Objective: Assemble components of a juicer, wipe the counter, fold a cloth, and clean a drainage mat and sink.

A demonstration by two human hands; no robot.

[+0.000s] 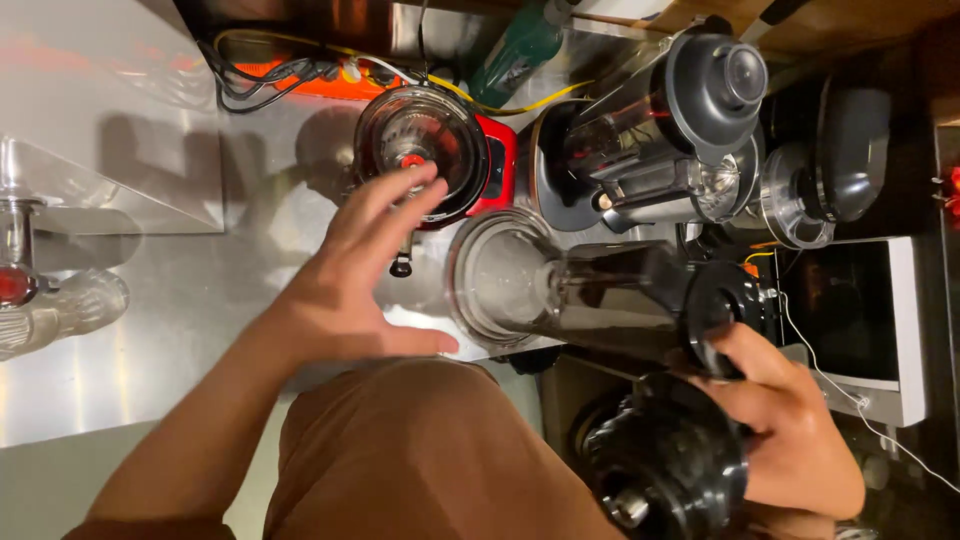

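Note:
My right hand (790, 430) grips the black base end of a clear blender jar (560, 290), which lies tilted on its side with its open mouth toward the left. My left hand (355, 275) hovers open, fingers spread, just left of the jar's mouth and in front of a red blender base with a clear jar (425, 150). Nothing is in the left hand. A round black appliance part (665, 470) sits below the right hand, against my brown clothing (420, 460).
A steel counter (150, 340) carries a second blender with a grey lid (690, 120), a dark appliance (830, 160), a green bottle (515, 50), an orange power strip with cables (290, 75) and a clear glass piece (60, 310) at far left. A white-framed appliance (905, 330) stands right.

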